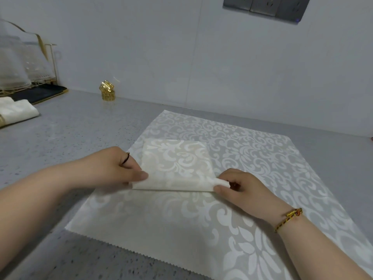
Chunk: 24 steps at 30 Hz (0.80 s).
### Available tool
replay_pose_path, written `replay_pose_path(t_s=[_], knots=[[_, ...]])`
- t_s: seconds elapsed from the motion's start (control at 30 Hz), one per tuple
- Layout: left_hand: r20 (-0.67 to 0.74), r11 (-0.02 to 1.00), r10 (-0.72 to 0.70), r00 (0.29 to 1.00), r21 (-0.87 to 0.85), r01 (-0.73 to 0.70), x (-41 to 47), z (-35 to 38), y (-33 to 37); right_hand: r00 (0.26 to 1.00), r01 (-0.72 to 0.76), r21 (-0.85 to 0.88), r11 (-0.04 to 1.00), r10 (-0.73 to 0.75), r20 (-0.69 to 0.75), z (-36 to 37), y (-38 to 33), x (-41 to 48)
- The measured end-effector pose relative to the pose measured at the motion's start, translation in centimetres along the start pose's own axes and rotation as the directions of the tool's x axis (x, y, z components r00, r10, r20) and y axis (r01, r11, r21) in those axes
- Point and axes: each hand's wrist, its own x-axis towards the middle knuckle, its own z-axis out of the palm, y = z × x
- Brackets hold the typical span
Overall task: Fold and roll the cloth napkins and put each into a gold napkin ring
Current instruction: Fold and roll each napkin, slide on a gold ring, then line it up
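As the napkin (177,164) lies folded just ahead on the cloth (262,158), near edge running L-R, left hand (113,166) & right hand (242,188) each pinch a near corner; roll prob. goes fwd. Rings (107,90): back-left, nearer left hand.

Desk (70,138): grey speckled surface, filling the lower frame and meeting a pale wall at the rear.

Items directly on the desk:
- Cloth (262,162): cream, scroll-patterned, spread flat from centre to lower right; the near edge is zigzag-cut.
- Rings (107,90): two, gold, upper left of centre, close to the wall; the upper ring sits tilted on the lower.
- Rolled napkin (20,112): white, at the left edge.
- Tray (40,93): dark, gold-rimmed, upper left, just behind the rolled napkin.
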Motion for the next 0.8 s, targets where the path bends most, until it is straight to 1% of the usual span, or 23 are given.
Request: replay_pose_path(t_s=[0.13, 0.2, 0.23, 0.3, 0.4, 0.57, 0.6, 0.67, 0.73, 0.8], knots=[[-0.01, 0.984, -0.096, 0.995, -0.152, 0.094, 1.0, 0.2, -0.6, 0.988, -0.137, 0.152, 0.979, 0.145, -0.042, -0.1, 0.0, 0.4], [-0.001, 0.97, -0.109, 0.994, -0.219, 0.106, 1.2, 0.4, -0.9, 0.979, -0.183, 0.191, 0.964, 0.196, -0.051, 0.1, -0.2, 0.7], [-0.007, 0.969, -0.114, 0.993, -0.223, 0.109, 1.3, 0.5, -1.1, 0.974, -0.205, 0.194, 0.959, 0.219, -0.051, 0.2, -0.2, 1.0], [-0.048, 0.974, -0.139, 0.989, -0.186, 0.128, 1.7, 0.8, -1.2, 0.961, -0.263, 0.203, 0.943, 0.275, -0.037, 0.1, -0.4, 1.6], [-0.125, 0.985, -0.163, 0.979, -0.076, 0.154, 2.2, 1.3, -1.1, 0.931, -0.362, 0.173, 0.916, 0.363, 0.031, -0.4, -1.0, 2.7], [-0.217, 0.986, -0.145, 0.965, 0.046, 0.158, 2.5, 1.9, -1.2, 0.897, -0.44, 0.113, 0.891, 0.431, 0.095, -0.7, -2.3, 3.8], [-0.239, 0.986, -0.132, 0.962, 0.068, 0.153, 2.5, 2.0, -1.2, 0.892, -0.452, 0.114, 0.885, 0.444, 0.088, -0.5, -2.3, 3.9], [-0.28, 0.981, -0.113, 0.953, 0.117, 0.151, 2.4, 2.2, -1.1, 0.891, -0.453, 0.089, 0.887, 0.453, 0.028, 0.0, -2.1, 4.1], [-0.332, 0.966, -0.101, 0.938, 0.192, 0.172, 2.3, 2.3, -1.1, 0.908, -0.416, 0.004, 0.909, 0.416, -0.045, 0.6, -1.9, 4.4], [-0.395, 0.943, -0.056, 0.917, 0.282, 0.179, 2.2, 2.4, -1.2, 0.916, -0.399, -0.06, 0.915, 0.396, -0.068, 0.8, -1.7, 4.9]])
